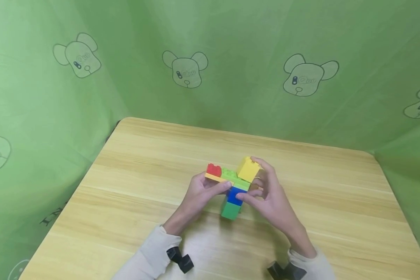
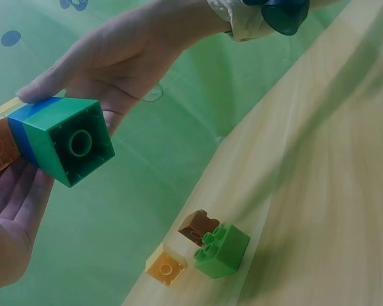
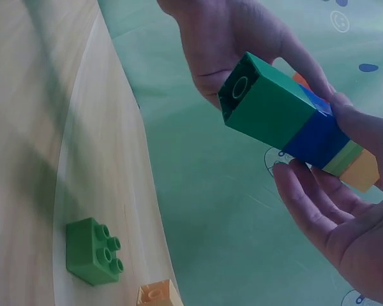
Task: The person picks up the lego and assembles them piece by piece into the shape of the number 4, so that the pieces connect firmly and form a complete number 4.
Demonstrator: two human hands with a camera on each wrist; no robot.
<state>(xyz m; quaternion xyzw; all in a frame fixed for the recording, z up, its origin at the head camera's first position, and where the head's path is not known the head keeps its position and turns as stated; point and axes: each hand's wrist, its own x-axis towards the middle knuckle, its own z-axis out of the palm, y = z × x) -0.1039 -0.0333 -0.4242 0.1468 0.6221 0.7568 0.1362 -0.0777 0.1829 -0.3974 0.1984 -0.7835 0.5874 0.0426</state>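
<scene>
Block assembly point(image 1: 241, 185) raised over a wood-grain table point(image 1: 136, 167)
Left hand point(image 1: 202, 192) and right hand point(image 1: 273, 198) both grasp it; beyond them hangs green fabric point(image 1: 236, 105) printed with animal heads.

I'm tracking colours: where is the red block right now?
In the head view, the red block sits on the flat orange-yellow piece, left of the lime-green block, near the left hand.

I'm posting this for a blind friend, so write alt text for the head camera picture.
A person's left hand and right hand hold a toy-brick build with red, yellow, blue and green pieces over a wood-grain table. Behind is a green backdrop printed with cartoon animal heads.
</scene>
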